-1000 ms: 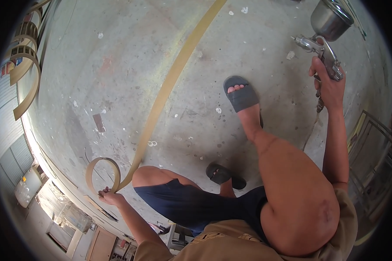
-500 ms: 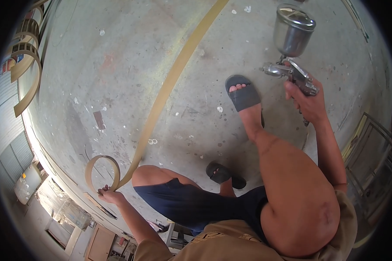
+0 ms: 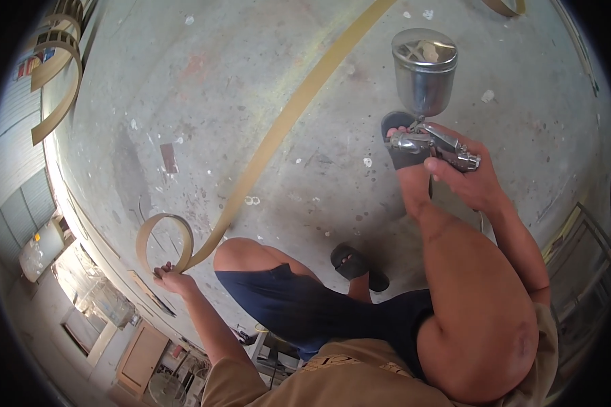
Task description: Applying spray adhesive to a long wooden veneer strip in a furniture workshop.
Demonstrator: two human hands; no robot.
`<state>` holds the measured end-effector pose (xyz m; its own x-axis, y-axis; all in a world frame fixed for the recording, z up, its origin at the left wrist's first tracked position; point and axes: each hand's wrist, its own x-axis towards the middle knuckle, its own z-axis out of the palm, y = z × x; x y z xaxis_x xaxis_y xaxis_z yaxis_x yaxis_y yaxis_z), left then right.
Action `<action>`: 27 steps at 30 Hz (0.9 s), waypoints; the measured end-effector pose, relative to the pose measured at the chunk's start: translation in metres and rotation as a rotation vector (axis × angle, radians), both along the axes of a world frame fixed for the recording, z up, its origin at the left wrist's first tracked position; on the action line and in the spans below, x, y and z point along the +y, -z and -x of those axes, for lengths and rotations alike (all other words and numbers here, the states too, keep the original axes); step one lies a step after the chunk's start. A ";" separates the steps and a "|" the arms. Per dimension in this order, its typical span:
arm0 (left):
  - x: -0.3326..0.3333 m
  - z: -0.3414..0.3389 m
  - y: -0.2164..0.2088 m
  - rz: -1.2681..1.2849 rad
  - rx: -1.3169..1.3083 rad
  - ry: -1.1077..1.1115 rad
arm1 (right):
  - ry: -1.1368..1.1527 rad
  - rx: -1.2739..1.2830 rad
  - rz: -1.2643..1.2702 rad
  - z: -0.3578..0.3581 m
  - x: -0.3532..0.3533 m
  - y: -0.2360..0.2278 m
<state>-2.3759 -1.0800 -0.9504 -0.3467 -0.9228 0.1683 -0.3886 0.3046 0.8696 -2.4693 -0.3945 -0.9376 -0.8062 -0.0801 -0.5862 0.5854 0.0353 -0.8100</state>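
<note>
A long, flat tan strip [image 3: 278, 127] runs across the floor from the far edge toward my left side, its near end curled into a loop. My left hand [image 3: 173, 280] pinches that strip at the bottom of the loop. In my right hand [image 3: 474, 182] is a metal spray gun [image 3: 414, 140] with a shiny lidded cup [image 3: 424, 85] on top. Its nozzle points left, toward the strip but well apart from it. The fingers on the gun's handle and trigger are partly hidden.
My sandaled feet [image 3: 353, 263] are on the paint-spotted concrete floor [image 3: 204, 122]. Curled tan strips [image 3: 64, 102] hang at the far left, and another curl [image 3: 506, 8] lies at the far right. Metal frames [image 3: 580, 264] stand at the right, a wooden cabinet [image 3: 142, 356] at the lower left.
The spray gun in my right hand has moved nearer and to the left, now over one foot. My left hand keeps its hold on the strip. The view has shifted slightly.
</note>
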 end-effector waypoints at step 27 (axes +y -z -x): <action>0.028 0.001 -0.021 -0.127 0.103 -0.028 | -0.491 0.129 -0.051 0.024 -0.078 0.011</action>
<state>-2.3765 -1.0519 -0.9297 -0.3073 -0.9480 0.0834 -0.3021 0.1803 0.9361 -2.4933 -0.4720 -0.9490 -0.7465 -0.4419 -0.4974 0.3853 0.3225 -0.8646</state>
